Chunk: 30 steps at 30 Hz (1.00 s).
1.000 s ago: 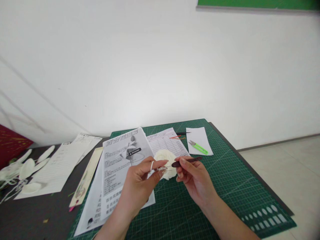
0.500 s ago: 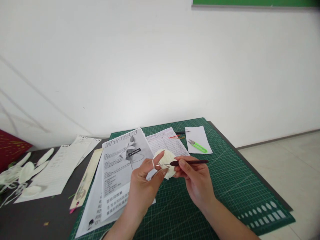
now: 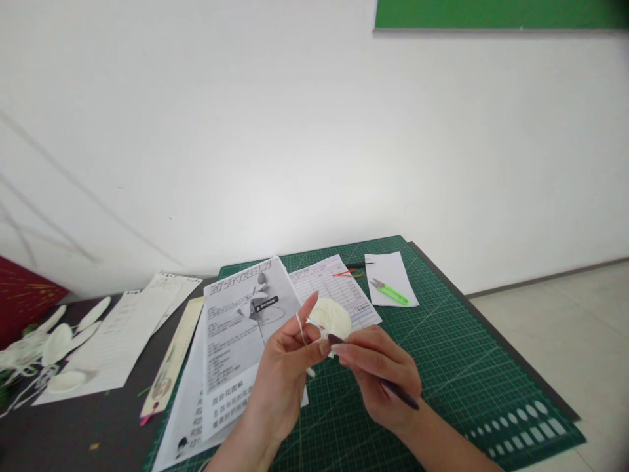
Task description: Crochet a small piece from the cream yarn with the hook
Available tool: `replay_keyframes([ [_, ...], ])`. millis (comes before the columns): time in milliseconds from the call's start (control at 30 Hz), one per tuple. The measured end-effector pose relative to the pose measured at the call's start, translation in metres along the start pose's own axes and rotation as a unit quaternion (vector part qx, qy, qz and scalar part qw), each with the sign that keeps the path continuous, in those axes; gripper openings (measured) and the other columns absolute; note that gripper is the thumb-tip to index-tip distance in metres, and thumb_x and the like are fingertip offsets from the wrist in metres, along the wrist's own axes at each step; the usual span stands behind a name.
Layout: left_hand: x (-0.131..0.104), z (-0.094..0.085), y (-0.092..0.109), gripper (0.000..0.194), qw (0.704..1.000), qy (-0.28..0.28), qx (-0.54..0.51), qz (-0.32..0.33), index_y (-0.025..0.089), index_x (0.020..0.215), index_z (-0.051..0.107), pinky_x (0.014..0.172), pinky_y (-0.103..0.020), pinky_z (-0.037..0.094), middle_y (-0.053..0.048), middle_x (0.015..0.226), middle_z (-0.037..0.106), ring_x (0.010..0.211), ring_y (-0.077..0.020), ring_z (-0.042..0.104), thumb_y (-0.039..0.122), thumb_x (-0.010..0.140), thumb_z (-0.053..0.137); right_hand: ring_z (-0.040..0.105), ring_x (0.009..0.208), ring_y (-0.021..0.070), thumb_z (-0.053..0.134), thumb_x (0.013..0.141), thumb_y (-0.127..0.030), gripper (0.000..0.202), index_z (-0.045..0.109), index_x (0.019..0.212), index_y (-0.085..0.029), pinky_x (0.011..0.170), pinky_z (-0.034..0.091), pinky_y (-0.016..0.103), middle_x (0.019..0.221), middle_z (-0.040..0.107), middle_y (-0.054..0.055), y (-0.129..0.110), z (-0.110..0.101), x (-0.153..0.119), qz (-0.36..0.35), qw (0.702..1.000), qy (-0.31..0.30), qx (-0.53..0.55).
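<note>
My right hand [image 3: 381, 370] grips a dark-handled crochet hook [image 3: 399, 393], its handle slanting down to the right. The hook's tip meets a small bit of white yarn work pinched by my left hand [image 3: 287, 360]. White yarn loops round the raised index finger of my left hand. Just behind the fingertips lies a cream yarn ball [image 3: 331, 317], partly covered by my hands. The exact stitches are too small to make out.
Printed sheets [image 3: 228, 341] lie left on the green cutting mat [image 3: 452, 367]. Green snips [image 3: 390, 292] rest on white paper [image 3: 407, 298]. White crocheted petals [image 3: 57, 342] and a ruler-like strip [image 3: 171, 354] are on the dark table [image 3: 63, 439] at left.
The hook's handle has swung from nearly level to slanting down right. My right hand has turned and moved slightly lower, its fingers closer to my left fingertips. The view has shifted slightly.
</note>
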<state>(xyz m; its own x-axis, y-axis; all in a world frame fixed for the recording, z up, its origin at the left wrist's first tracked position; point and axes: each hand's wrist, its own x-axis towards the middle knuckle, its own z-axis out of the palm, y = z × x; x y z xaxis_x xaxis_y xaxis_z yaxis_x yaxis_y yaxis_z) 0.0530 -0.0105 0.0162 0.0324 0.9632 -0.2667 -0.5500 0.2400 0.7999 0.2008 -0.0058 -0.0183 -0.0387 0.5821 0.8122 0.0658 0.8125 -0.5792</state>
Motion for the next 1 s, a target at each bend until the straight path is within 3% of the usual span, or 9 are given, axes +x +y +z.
replay_keyframes([
  [133,0.001,-0.003,0.008,0.056,0.998,-0.037,-0.003,-0.057,0.021,0.111,0.072,0.077,-0.021,0.043,0.001,0.067,0.069,0.066,-0.0090,0.060,0.007,0.058,0.082,0.063,0.063,0.0139,0.063,0.080,-0.004,0.028,0.075,0.096,-0.025,0.054,0.054,0.026,0.080,0.069,0.004,0.000,0.002,0.002,0.130,0.981,0.034,0.143],
  [300,0.000,-0.007,0.016,0.050,0.995,-0.059,0.019,-0.077,0.020,0.103,0.076,0.069,-0.021,0.043,-0.001,0.070,0.073,0.063,-0.0107,0.063,0.007,0.054,0.082,0.063,0.060,0.0121,0.067,0.081,-0.013,0.016,0.076,0.089,-0.024,0.048,0.055,0.022,0.081,0.069,0.003,0.007,0.002,-0.002,0.239,0.925,0.068,0.288],
  [667,-0.001,-0.015,0.024,0.046,0.993,-0.080,0.050,-0.064,0.020,0.101,0.077,0.062,-0.023,0.042,0.002,0.064,0.065,0.059,-0.0109,0.061,0.008,0.056,0.080,0.060,0.051,0.0110,0.074,0.076,-0.023,0.005,0.077,0.080,-0.020,0.042,0.052,0.020,0.067,0.067,0.002,0.004,-0.005,0.005,0.309,0.882,0.111,0.338],
  [1000,-0.003,-0.014,0.031,0.043,0.988,-0.117,0.070,-0.076,0.017,0.094,0.079,0.060,-0.022,0.044,0.004,0.061,0.058,0.057,-0.0124,0.064,0.007,0.053,0.080,0.061,0.053,0.0115,0.075,0.076,-0.023,0.004,0.077,0.078,-0.020,0.041,0.054,0.019,0.068,0.065,0.002,0.005,-0.008,0.008,0.284,0.885,0.094,0.357],
])
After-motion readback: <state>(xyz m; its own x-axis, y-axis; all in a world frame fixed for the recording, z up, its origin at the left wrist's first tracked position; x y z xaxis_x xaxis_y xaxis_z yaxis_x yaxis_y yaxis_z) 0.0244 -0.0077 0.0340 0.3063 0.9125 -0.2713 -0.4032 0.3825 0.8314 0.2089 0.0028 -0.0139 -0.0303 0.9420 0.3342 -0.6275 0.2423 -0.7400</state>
